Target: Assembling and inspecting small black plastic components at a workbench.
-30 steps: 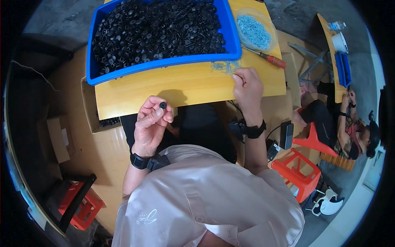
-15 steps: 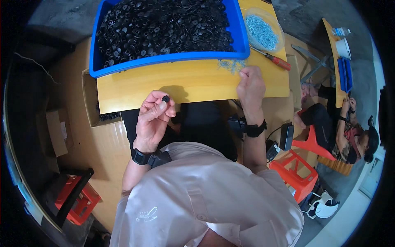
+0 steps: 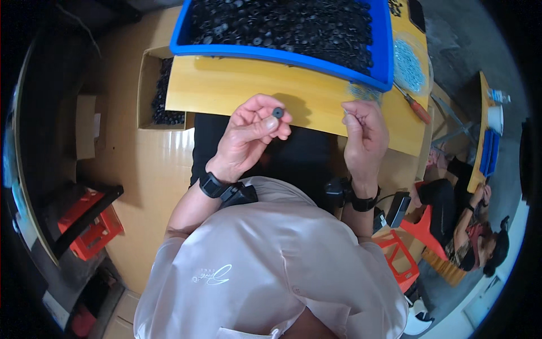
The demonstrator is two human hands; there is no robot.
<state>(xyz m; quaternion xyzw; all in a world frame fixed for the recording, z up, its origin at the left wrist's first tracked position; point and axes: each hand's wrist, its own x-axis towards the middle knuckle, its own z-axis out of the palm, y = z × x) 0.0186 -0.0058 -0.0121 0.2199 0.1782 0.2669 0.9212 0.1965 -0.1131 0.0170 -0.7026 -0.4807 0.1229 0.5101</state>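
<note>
My left hand [image 3: 248,133] pinches a small round black plastic piece [image 3: 278,113] with a hole in its middle. It is held between thumb and fingertips, just off the front edge of the yellow table [image 3: 237,79]. To the right, my right hand [image 3: 366,138] is closed in a pinch. A thin silvery tip, apparently a small screw, shows at its fingertips; most of it is hidden. Beyond the hands stands a blue tray [image 3: 282,56] heaped with black plastic parts [image 3: 288,28]. A small heap of silvery screws [image 3: 364,92] lies by the tray's front right corner.
A clear dish of silvery screws [image 3: 407,65] and a red-handled screwdriver [image 3: 416,107] lie on the table's right side. An open carton [image 3: 148,90] with black parts stands at left. Red stools [image 3: 93,223] stand on the floor. Another person [image 3: 468,231] sits far right.
My view has shifted, so the table and tray appear higher and further right. My right hand has come away from the small screw heap toward my left hand, which still holds the black piece.
</note>
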